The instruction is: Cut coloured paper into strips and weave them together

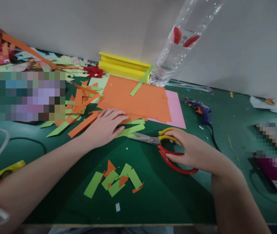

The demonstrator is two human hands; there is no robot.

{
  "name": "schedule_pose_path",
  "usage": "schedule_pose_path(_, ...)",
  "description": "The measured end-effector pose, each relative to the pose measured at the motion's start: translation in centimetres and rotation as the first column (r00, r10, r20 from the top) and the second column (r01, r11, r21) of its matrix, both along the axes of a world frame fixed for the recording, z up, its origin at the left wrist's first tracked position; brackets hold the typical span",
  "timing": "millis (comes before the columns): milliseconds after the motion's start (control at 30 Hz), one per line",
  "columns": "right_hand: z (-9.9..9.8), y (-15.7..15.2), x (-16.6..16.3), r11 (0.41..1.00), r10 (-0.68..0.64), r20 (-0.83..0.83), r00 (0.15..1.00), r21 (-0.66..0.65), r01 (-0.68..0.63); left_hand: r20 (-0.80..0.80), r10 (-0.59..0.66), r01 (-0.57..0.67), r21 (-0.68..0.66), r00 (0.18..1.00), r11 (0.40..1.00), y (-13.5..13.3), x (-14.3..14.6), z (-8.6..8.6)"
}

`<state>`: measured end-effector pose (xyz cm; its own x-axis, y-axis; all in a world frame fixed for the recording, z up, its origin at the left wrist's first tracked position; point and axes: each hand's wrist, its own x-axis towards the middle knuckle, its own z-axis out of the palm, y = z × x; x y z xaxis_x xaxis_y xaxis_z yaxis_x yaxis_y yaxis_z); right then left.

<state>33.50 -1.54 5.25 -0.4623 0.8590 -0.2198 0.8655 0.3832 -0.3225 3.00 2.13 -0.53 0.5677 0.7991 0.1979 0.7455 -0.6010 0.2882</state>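
My left hand (106,125) rests palm down over paper strips, its fingers stretched to the right. Green paper strips (134,127) stick out past its thumb and fingertips, held there by the hand. An orange strip (81,127) runs out from beneath the hand on the left. In my right hand (194,148) are scissors (153,139) with one yellow and one red handle. The blades are partly spread, their tips at a green strip beside my left thumb. Small green and orange paper scraps (115,180) lie in front of both hands.
Orange sheets (133,97) overlap a pink sheet (177,110) beyond my hands. A yellow folded piece (126,66) and a clear plastic bottle (177,45) stand at the wall. At right lies a blue glue gun (203,112). Loose strips (78,97) are heaped at left.
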Motion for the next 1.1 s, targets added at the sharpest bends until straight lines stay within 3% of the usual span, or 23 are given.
schedule_pose_path(633, 0.06, 0.2, -0.59, 0.99, 0.108, -0.046, 0.993, 0.093, -0.103, -0.018, -0.069, 0.07, 0.065, 0.997, 0.995, -0.37, 0.19, 0.08)
schedule_pose_path(933, -0.22, 0.47, -0.49, 0.981, 0.164, -0.046, 0.985, 0.111, -0.158, -0.01, -0.197, 0.197, 0.103, 0.98, 0.975, -0.22, 0.1, 0.09)
schedule_pose_path(1100, -0.67, 0.64, -0.14, 0.975, 0.175, -0.012, 0.985, 0.14, -0.171, -0.036, -0.243, 0.245, 0.056, 0.969, 0.968, -0.14, 0.07, 0.27)
